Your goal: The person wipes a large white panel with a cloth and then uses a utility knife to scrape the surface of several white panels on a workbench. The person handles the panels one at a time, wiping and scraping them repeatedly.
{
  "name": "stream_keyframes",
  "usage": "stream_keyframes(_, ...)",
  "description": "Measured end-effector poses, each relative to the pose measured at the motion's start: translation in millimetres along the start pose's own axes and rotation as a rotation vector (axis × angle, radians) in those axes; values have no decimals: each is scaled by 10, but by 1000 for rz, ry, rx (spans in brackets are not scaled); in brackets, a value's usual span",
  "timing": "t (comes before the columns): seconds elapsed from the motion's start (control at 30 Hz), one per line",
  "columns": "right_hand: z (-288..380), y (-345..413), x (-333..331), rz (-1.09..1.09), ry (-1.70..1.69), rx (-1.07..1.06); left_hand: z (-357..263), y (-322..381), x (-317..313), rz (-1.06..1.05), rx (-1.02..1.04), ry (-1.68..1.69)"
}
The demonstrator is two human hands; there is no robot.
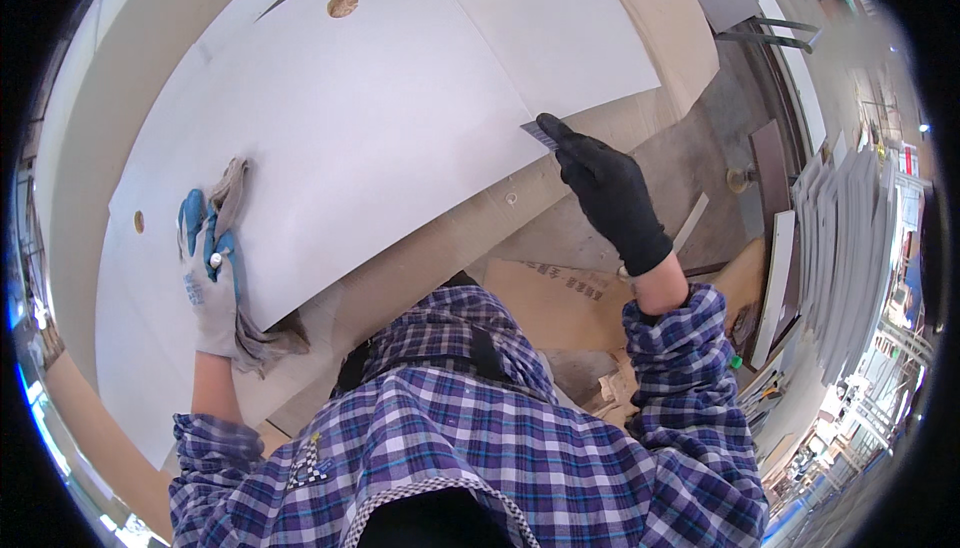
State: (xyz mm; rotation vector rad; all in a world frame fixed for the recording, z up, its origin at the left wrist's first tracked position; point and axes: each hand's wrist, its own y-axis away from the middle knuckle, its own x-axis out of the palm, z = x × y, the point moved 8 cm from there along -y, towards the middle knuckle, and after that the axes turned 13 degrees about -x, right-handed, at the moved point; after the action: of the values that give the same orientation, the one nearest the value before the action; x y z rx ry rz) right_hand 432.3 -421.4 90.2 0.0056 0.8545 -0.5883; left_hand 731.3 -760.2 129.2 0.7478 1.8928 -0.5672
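A large white panel (360, 120) with a round hole near its far edge lies across the work surface. My left hand (212, 278), in a grey and blue work glove, presses on a crumpled grey-brown rag (231, 192) at the panel's left; the rag also shows below the palm. A small whitish thing lies at the back of that glove or between its fingers. My right hand (604, 184), in a black glove, grips a thin flat dark scraper-like piece (541, 135) at the panel's near edge, where a fine line on the panel ends.
Brown board (517, 192) shows below the white panel's near edge. Printed cardboard (555, 297) lies on the floor before me. At the right stand many stacked grey panels (844, 263), with a narrow white strip (772, 285) and a dark board (771, 165) nearer.
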Motion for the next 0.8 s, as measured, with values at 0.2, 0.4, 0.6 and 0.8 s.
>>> stream_keyframes(0.2, 83, 19, 131, -46, -49, 109, 28, -43, -28, -18, -22, 5)
stream_keyframes(0.4, 526, -125, 288, 81, 65, -116, 61, -56, -45, -98, 0, -26)
stream_keyframes(0.6, 602, -14, 413, -111, 68, -12, 64, -78, -25, -76, -20, 14)
stream_keyframes(0.8, 699, -61, 466, -93, 104, 146, 260, 92, -139, -77, 13, 24)
